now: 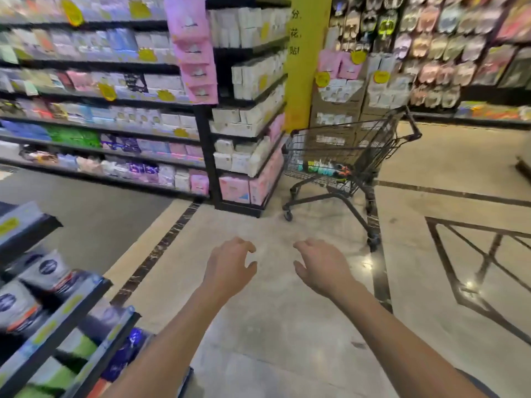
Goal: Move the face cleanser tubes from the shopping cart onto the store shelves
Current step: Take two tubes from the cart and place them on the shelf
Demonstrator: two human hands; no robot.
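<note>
Teal, white and green face cleanser tubes lie in a cluster on the basket floor of the black wire shopping cart, toward its front end. Motion blur; labels unreadable, count not determinable.

Hands vs. tubes: both hands are well apart from the cart, on the viewer's side of it, held out over bare tile floor. Neither touches cart or tubes.
- Left hand: empty, palm down, fingers loosely curled and slightly spread, thumb out.
- Right hand: empty, palm down, fingers loosely curled, thumb out. It is the nearer of the two to the cart's rear wheel.

Around the cart:
- Cart handle sits at the end away from the shelving.
- Just left of the cart: end shelf unit with white and pink packs.
- Behind the cart: stacked cardboard boxes and a yellow pillar.
- Far left of the cart, closest to the viewer: another shelf of dark and green packs.
</note>
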